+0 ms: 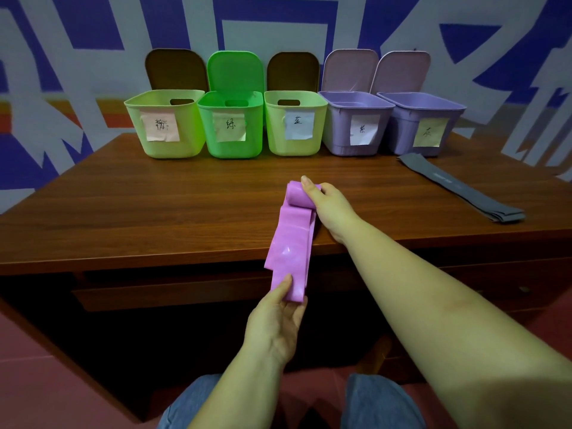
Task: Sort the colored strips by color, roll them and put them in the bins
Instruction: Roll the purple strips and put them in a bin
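the purple strip (291,239) is partly rolled at the desk (154,212) edge; the grey strips (458,187) wait flat, and bin contents are hidden. the right hand (328,205) grips the roll; the left hand (278,317) pinches the loose tail end off the desk.
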Demonstrator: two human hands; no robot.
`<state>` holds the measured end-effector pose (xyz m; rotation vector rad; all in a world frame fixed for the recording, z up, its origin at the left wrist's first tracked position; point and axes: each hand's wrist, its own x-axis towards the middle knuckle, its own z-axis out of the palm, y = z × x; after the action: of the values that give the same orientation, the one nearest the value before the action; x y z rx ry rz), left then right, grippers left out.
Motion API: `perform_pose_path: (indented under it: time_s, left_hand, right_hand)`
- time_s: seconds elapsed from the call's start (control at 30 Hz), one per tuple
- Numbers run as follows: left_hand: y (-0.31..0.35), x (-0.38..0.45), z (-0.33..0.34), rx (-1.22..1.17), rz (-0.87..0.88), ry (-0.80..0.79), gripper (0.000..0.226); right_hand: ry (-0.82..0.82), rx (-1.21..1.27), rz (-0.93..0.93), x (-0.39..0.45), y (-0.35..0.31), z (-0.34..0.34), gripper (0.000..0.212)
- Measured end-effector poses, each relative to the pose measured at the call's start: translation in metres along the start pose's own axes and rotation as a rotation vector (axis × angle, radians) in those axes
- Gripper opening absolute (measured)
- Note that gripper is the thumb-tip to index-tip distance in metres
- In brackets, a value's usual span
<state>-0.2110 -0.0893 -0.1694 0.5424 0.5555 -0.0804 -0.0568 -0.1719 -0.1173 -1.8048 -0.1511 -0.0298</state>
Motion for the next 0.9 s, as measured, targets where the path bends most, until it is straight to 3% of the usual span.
perform_pose_path:
  time_s: [0.17,0.3,0.43,0.63,0.9]
  left_hand:
    - [0.0,-0.012,-0.001,0.023,0.149,0.05,0.005]
    - [0.006,-0.023,0.001,0.198,0.422,0.139,0.008]
    - [0.014,-0.028,0.012,0.323,0.639,0.116,0.018]
    - [0.006,-0.004,-0.007,0.167,0.413,0.183,0.018]
    - [0.002,0.013,-0.008,-0.022,0.313,0.074,0.009]
  right_hand:
    - [-0.013,-0.013,0.006,-0.002,-0.002,0.0,0.044]
    - [-0.002,-0.015,0.001,-0.003,-0.002,0.001,0.045]
    - [0.014,-0.007,0.013,-0.004,-0.003,0.0,0.047]
    - [0.011,-0.019,0.0,-0.001,-0.001,-0.001,0.041]
    - [0.007,-0.01,-0.008,0.001,0.001,-0.001,0.044]
